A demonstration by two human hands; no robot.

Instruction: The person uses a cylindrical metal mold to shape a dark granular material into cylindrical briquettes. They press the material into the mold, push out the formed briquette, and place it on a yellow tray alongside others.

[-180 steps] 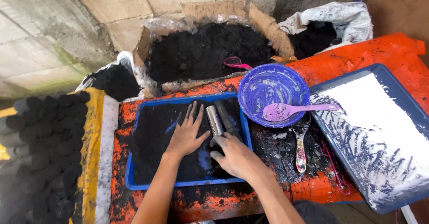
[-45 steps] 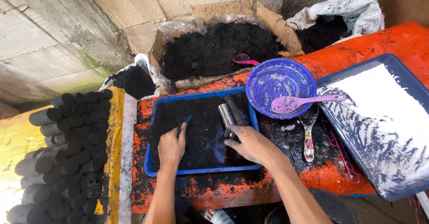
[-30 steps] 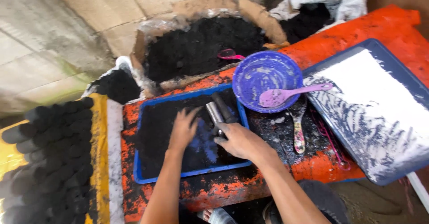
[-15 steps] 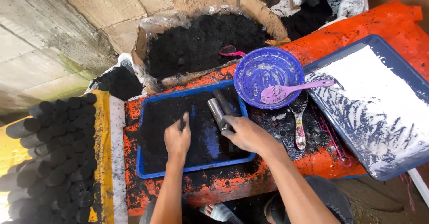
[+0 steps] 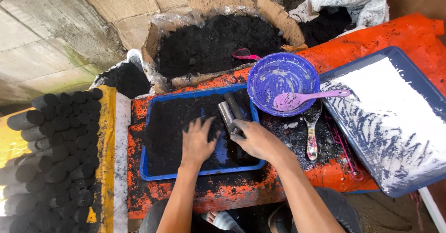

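Observation:
A blue tray [image 5: 147, 171] on the orange table holds a layer of black powder [image 5: 169, 126]. My left hand [image 5: 198, 141] lies flat on that powder, fingers spread, near the tray's middle. My right hand [image 5: 254, 139] grips the lower end of a short metal tube [image 5: 226, 114] that lies slanted in the tray, beside a second dark tube [image 5: 232, 103]. Both hands are smeared with black dust.
A purple bowl [image 5: 282, 75] with a pink spoon [image 5: 302, 98] stands right of the tray. A larger blue tray of white powder [image 5: 395, 112] fills the right side. A cardboard box of black powder [image 5: 213, 42] sits behind. Stacked black cylinders [image 5: 55, 149] lie at the left.
My left hand has shifted across the black powder and now presses flat with its fingers spread. My right hand has stayed on the metal tube.

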